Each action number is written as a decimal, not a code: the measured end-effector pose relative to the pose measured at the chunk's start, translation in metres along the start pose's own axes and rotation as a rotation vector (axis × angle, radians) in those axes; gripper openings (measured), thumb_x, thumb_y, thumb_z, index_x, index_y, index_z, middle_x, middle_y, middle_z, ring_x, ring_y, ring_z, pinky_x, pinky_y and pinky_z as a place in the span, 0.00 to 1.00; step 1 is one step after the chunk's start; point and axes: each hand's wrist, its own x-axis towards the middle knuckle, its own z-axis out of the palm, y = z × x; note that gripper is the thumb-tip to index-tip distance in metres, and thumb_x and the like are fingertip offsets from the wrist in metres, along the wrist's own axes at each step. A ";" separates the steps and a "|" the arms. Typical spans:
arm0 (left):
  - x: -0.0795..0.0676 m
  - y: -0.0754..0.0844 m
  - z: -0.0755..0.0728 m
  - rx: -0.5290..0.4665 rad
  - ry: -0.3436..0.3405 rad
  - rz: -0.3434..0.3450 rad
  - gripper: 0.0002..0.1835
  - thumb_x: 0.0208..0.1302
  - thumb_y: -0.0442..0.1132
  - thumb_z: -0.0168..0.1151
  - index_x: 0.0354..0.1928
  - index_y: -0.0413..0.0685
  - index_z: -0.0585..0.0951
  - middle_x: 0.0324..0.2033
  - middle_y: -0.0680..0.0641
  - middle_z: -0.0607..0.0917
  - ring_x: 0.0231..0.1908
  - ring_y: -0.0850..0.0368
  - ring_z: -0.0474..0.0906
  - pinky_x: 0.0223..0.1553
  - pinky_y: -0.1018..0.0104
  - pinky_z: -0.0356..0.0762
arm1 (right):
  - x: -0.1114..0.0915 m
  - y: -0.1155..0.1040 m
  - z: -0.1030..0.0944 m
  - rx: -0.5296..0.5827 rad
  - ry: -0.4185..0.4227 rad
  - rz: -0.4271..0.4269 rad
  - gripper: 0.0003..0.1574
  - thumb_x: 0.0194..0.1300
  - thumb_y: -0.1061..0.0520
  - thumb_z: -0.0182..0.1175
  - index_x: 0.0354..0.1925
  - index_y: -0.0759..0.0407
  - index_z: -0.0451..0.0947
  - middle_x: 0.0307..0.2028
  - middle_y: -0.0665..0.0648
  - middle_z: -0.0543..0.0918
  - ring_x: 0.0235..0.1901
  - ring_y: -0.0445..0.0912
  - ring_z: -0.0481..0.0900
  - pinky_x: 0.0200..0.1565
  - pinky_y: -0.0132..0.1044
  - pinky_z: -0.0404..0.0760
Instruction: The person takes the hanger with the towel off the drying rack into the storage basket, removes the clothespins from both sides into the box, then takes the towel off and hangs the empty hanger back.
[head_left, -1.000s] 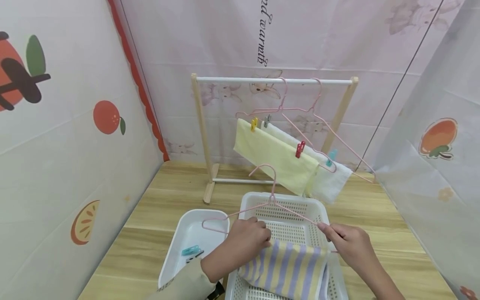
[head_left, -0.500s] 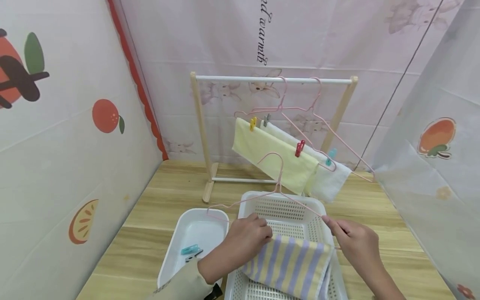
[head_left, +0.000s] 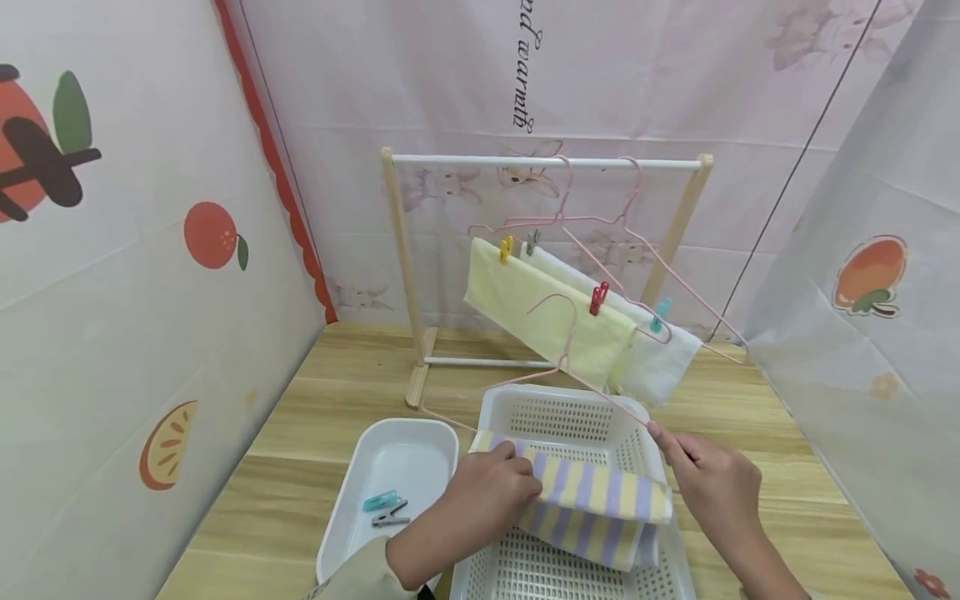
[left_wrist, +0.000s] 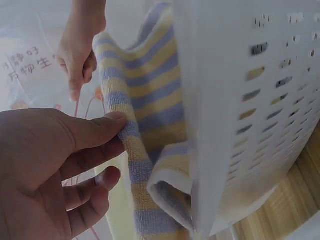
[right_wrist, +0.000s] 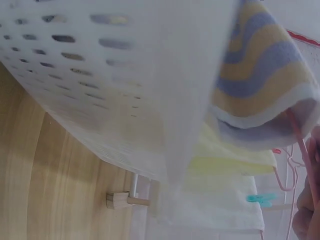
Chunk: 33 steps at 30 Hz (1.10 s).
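A yellow-and-purple striped towel (head_left: 600, 492) is draped over the lower bar of a pink wire hanger (head_left: 606, 395), above the white perforated basket (head_left: 491, 410). My left hand (head_left: 491, 492) pinches the towel's folded edge between thumb and forefinger, as the left wrist view shows; its other fingers curl loosely below. My right hand (head_left: 712, 479) grips the hanger's right end, thumb lying along the wire. The hanger's hook points up, its left end partly behind the towel and left hand. In the right wrist view the pink bar runs out of the towel's white-hemmed fold (right_wrist: 280, 107).
Behind stands a wood-and-white rack (head_left: 487, 160) bearing two pink hangers. A yellow cloth (head_left: 517, 292) and a white cloth (head_left: 660, 371) are clipped to them with clothespins. At left, a white tray (head_left: 367, 446) holds a blue clothespin (head_left: 382, 500) and a grey one (head_left: 390, 518).
The hanger has shifted up and to the right with the right hand. The towel's front flap has been lifted and folded over, its upper layer now lying across the bar.
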 end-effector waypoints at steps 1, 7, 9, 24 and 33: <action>-0.001 0.001 0.000 0.003 -0.008 0.004 0.07 0.57 0.44 0.75 0.23 0.63 0.88 0.21 0.64 0.81 0.23 0.69 0.52 0.19 0.83 0.46 | 0.000 0.001 0.000 -0.003 0.005 -0.006 0.32 0.59 0.52 0.72 0.08 0.42 0.65 0.08 0.37 0.58 0.14 0.27 0.44 0.13 0.27 0.47; -0.006 0.008 -0.005 0.018 -0.025 0.039 0.07 0.54 0.48 0.77 0.21 0.64 0.88 0.18 0.64 0.79 0.22 0.68 0.50 0.20 0.82 0.45 | 0.001 0.001 0.001 -0.023 -0.011 -0.003 0.37 0.62 0.48 0.70 0.07 0.44 0.58 0.08 0.36 0.54 0.15 0.27 0.42 0.14 0.26 0.45; -0.008 0.010 -0.007 0.003 -0.025 0.045 0.08 0.53 0.48 0.77 0.19 0.65 0.87 0.17 0.64 0.78 0.22 0.68 0.48 0.20 0.82 0.43 | 0.001 0.000 0.000 -0.031 -0.024 0.015 0.39 0.63 0.49 0.70 0.08 0.43 0.53 0.09 0.35 0.51 0.15 0.27 0.41 0.15 0.26 0.44; -0.015 0.014 -0.002 0.023 -0.158 0.131 0.04 0.51 0.54 0.73 0.21 0.73 0.88 0.18 0.66 0.78 0.20 0.67 0.55 0.24 0.75 0.44 | 0.005 0.004 -0.003 -0.015 -0.093 0.157 0.39 0.66 0.48 0.67 0.07 0.45 0.56 0.07 0.37 0.52 0.12 0.30 0.44 0.14 0.28 0.47; -0.020 0.015 0.000 -0.042 -0.197 0.160 0.05 0.51 0.52 0.74 0.21 0.72 0.88 0.18 0.66 0.78 0.20 0.68 0.56 0.26 0.78 0.46 | 0.005 0.007 -0.002 -0.023 -0.099 0.197 0.34 0.68 0.46 0.65 0.08 0.43 0.66 0.06 0.39 0.59 0.09 0.32 0.50 0.14 0.33 0.53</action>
